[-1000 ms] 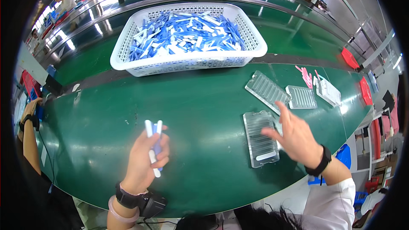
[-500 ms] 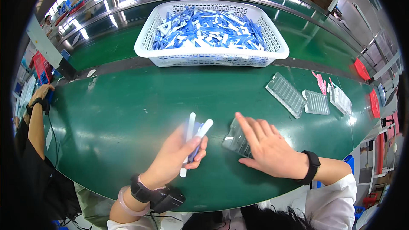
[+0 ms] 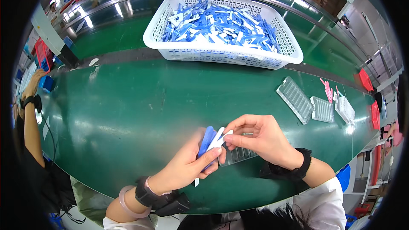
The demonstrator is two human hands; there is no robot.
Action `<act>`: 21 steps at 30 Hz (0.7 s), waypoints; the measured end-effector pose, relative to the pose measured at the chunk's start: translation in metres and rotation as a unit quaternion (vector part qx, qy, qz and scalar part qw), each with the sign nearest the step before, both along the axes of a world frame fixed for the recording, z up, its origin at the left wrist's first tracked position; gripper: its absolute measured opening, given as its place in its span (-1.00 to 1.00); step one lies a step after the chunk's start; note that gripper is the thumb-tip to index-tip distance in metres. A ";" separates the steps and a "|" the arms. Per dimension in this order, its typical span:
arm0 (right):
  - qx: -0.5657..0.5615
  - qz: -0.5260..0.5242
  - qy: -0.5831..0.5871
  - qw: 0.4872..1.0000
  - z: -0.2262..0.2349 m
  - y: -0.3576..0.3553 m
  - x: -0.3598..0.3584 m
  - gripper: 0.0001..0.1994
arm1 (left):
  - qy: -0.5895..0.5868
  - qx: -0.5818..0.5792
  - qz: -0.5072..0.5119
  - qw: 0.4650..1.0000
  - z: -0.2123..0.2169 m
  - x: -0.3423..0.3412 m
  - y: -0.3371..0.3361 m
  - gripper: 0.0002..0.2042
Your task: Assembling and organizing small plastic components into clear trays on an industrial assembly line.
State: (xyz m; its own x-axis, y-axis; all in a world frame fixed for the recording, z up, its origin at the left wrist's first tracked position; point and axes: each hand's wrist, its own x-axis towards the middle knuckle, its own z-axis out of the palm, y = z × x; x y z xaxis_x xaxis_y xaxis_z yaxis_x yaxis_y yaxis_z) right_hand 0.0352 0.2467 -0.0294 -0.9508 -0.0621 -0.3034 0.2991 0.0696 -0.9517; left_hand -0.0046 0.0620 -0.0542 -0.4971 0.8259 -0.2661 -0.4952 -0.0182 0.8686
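Observation:
My left hand [image 3: 186,162] is closed round a small bunch of slim, round-ended plastic sticks [image 3: 206,141], some blue and some white. Thumb and forefinger of my right hand [image 3: 272,139] pinch the tip of one white stick [image 3: 219,139] that juts from the bunch. Just below my right fingers a clear plastic tray [image 3: 240,155] with narrow slots lies on the green table [image 3: 140,106]. My hands partly cover this tray, and I cannot make out whether anything lies in its slots.
A white perforated basket [image 3: 221,56] heaped with blue and white sticks stands at the back. To the right lie more clear trays [image 3: 295,100] and several pink sticks [image 3: 326,90]. Another person's arm [image 3: 32,115] reaches in at the far left, near a blue container [image 3: 46,83].
My right hand has lifted off the clear tray and come over to the sticks, pinching a white one. My left hand has moved right, towards the tray. The view has shifted slightly.

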 end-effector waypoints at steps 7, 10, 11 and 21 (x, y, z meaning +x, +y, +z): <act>-0.024 -0.070 0.052 0.996 0.003 0.009 0.000 -0.86 | -0.075 0.042 0.009 0.996 -0.007 -0.003 -0.003 -0.83; 0.129 -0.062 0.233 0.962 0.000 0.008 0.004 -0.84 | -0.064 0.035 0.027 0.997 -0.008 -0.005 -0.002 -0.83; 0.244 -0.033 0.363 0.899 -0.001 0.007 0.005 -0.82 | -0.078 0.034 0.039 0.996 -0.009 -0.005 -0.002 -0.83; 0.464 0.179 0.547 0.673 -0.007 -0.015 0.020 -0.66 | -0.120 0.038 0.063 0.990 -0.003 -0.005 -0.002 -0.84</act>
